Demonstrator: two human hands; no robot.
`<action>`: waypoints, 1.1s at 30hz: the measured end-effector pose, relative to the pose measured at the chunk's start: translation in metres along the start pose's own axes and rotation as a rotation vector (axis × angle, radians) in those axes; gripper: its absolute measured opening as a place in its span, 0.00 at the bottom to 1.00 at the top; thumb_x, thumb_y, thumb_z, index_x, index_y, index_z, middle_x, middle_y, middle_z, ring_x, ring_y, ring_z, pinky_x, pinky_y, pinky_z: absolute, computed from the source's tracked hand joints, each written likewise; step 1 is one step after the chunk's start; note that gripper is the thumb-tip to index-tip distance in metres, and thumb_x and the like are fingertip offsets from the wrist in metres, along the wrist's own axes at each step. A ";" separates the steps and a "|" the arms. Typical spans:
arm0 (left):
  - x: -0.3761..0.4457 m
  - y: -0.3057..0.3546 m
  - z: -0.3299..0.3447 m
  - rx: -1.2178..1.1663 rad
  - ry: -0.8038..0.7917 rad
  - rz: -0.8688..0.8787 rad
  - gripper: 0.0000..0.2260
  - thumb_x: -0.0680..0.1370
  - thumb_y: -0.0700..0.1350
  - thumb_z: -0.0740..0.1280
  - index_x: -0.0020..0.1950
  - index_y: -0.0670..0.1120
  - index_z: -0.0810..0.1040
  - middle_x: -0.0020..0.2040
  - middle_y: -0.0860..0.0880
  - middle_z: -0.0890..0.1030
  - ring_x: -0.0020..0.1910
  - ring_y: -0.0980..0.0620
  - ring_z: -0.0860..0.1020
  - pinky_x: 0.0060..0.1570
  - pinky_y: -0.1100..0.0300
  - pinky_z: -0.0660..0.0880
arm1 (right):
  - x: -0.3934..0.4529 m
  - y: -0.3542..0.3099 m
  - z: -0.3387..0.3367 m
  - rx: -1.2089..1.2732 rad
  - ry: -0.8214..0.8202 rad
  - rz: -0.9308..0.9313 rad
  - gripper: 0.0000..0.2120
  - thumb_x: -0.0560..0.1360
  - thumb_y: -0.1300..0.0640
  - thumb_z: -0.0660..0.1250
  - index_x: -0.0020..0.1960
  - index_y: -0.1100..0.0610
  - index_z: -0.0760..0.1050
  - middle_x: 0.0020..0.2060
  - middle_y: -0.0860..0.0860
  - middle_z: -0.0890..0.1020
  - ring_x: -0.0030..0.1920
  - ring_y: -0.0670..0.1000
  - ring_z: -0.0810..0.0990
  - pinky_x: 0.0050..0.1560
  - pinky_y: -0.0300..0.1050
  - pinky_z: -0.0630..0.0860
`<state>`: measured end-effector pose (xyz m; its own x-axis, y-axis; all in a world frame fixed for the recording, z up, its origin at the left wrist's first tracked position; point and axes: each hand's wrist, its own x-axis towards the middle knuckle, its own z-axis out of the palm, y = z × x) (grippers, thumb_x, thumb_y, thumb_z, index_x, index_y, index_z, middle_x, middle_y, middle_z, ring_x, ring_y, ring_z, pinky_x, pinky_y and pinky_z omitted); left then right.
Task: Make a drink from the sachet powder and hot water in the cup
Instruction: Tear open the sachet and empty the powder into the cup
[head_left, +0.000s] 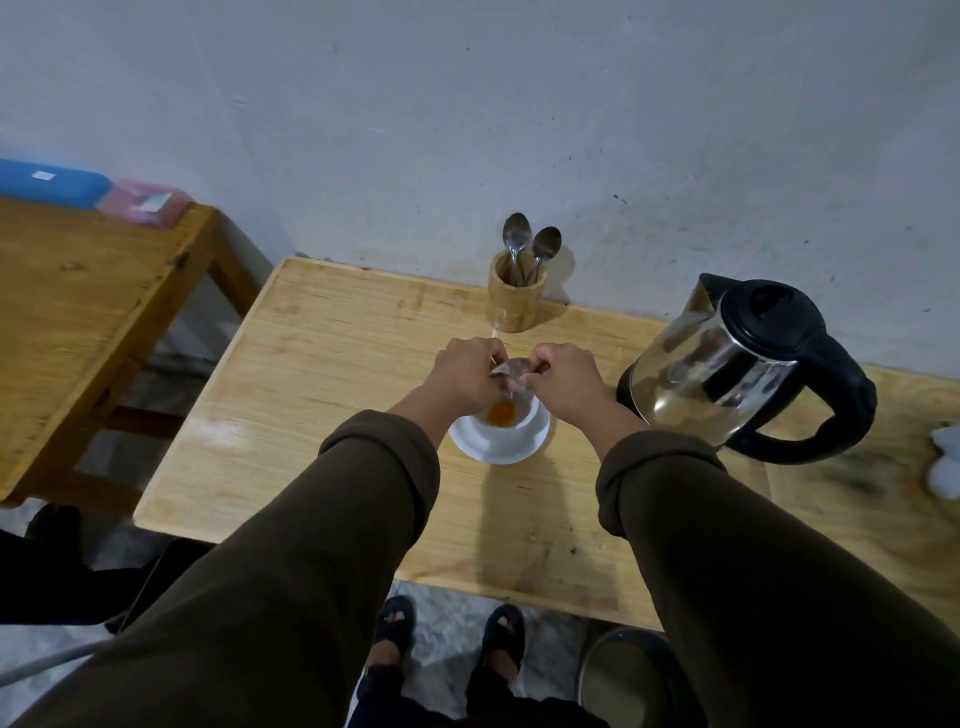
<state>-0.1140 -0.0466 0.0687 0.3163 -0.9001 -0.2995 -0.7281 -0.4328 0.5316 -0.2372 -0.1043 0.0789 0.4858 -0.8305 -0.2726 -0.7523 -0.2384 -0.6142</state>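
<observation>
A white cup (519, 422) stands on a white saucer (480, 441) in the middle of the wooden table. Orange powder (501, 412) lies in a small heap at the cup's bottom. Directly above the cup, both hands pinch a small silvery sachet (511, 372): my left hand (467, 376) holds its left side and my right hand (563, 379) its right side. A thin stream falls from the sachet into the cup. A steel kettle (727, 374) with a black lid and handle stands to the right of the cup.
A wooden holder (517, 301) with two spoons (530, 247) stands against the wall behind the cup. A second wooden table (78, 291) at the left carries a blue box and a pink box. A round bin (623, 675) sits on the floor near my feet.
</observation>
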 end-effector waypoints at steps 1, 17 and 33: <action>0.000 0.000 0.000 -0.001 0.000 0.000 0.13 0.71 0.51 0.71 0.52 0.47 0.78 0.50 0.44 0.82 0.53 0.45 0.77 0.49 0.54 0.74 | 0.000 0.000 0.000 0.006 0.001 0.001 0.04 0.73 0.63 0.67 0.46 0.63 0.79 0.39 0.53 0.76 0.41 0.50 0.72 0.31 0.31 0.63; -0.003 -0.005 0.002 -0.052 -0.007 0.007 0.08 0.72 0.48 0.70 0.49 0.47 0.79 0.41 0.47 0.77 0.45 0.46 0.77 0.40 0.58 0.71 | -0.003 -0.003 -0.001 0.024 -0.025 0.010 0.03 0.74 0.63 0.67 0.41 0.59 0.77 0.40 0.52 0.77 0.42 0.51 0.74 0.41 0.40 0.68; -0.006 -0.003 0.001 -0.140 0.031 -0.009 0.06 0.71 0.47 0.72 0.42 0.50 0.75 0.38 0.49 0.77 0.39 0.50 0.75 0.39 0.58 0.74 | -0.009 0.003 -0.002 0.014 -0.019 -0.015 0.02 0.73 0.60 0.67 0.42 0.57 0.76 0.45 0.52 0.76 0.46 0.52 0.73 0.44 0.40 0.66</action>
<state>-0.1143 -0.0398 0.0681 0.3427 -0.8964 -0.2812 -0.6339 -0.4416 0.6350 -0.2449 -0.0988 0.0806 0.5055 -0.8172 -0.2768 -0.7384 -0.2439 -0.6287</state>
